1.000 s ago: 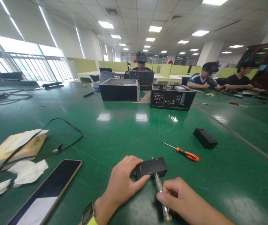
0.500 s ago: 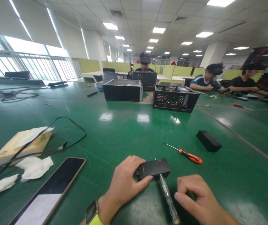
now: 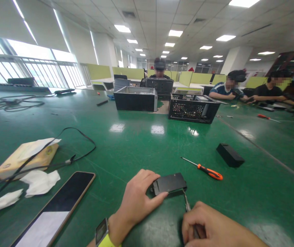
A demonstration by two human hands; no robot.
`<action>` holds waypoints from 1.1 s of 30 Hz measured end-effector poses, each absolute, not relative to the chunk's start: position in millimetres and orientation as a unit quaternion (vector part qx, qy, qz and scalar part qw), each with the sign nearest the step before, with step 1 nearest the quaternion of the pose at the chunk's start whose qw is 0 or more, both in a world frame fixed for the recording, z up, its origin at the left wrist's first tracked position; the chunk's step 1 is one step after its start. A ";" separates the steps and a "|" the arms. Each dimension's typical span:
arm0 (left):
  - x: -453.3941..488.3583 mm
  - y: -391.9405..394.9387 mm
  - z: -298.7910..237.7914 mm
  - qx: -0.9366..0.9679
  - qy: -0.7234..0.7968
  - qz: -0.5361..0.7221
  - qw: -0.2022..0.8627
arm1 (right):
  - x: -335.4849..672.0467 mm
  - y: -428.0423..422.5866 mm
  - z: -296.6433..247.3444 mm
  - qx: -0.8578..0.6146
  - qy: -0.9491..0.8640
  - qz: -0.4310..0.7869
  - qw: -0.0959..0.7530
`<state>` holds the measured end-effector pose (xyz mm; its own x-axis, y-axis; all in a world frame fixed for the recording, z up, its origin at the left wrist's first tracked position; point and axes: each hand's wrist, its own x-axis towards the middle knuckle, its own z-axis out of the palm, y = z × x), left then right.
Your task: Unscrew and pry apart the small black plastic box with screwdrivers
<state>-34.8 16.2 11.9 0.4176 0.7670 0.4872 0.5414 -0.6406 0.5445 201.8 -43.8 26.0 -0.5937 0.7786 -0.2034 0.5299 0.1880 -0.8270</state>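
My left hand (image 3: pixel 136 200) grips a small flat black box (image 3: pixel 169 183) near the front edge of the green table (image 3: pixel 141 144), thumb on its near side and fingers over its left end. My right hand (image 3: pixel 211 228) is closed around the handle of a clear-handled screwdriver (image 3: pixel 187 206), whose metal shaft points up to the underside of the box. A watch with a yellow strap (image 3: pixel 102 235) is on my left wrist.
An orange-handled screwdriver (image 3: pixel 206 170) and a black block (image 3: pixel 230 155) lie to the right. A phone (image 3: pixel 51 209), crumpled tissues (image 3: pixel 40 181), a tan booklet (image 3: pixel 25 158) and a black cable (image 3: pixel 67 159) lie left. Two open computer cases (image 3: pixel 136 98) (image 3: pixel 193 108) stand farther back. Other people sit at the far tables.
My right hand let go of the clear screwdriver, then closed round its handle again. The box tilted up slightly on its near side. The camera shifted a little.
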 end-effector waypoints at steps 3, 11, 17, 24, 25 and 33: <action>-35.1 17.1 11.1 0.829 0.399 0.360 0.154 | 207.7 -44.7 36.1 -0.404 -0.751 0.514 0.098; -34.5 19.0 10.4 0.826 0.415 0.336 0.178 | 218.5 -23.6 24.3 -0.524 -0.764 0.161 0.339; -35.7 18.4 10.8 0.840 0.380 0.326 0.207 | 205.2 -4.8 15.3 -0.484 -0.826 0.152 0.246; -43.3 22.0 7.2 0.812 0.405 0.404 0.119 | 247.9 5.4 28.7 -0.556 -0.714 0.076 0.420; -43.8 22.2 7.0 0.809 0.408 0.409 0.108 | 269.3 9.2 30.3 -0.606 -0.645 0.028 0.465; -39.6 22.2 4.4 0.818 0.409 0.395 0.086 | 419.0 25.1 9.6 -0.864 -0.236 -0.147 0.420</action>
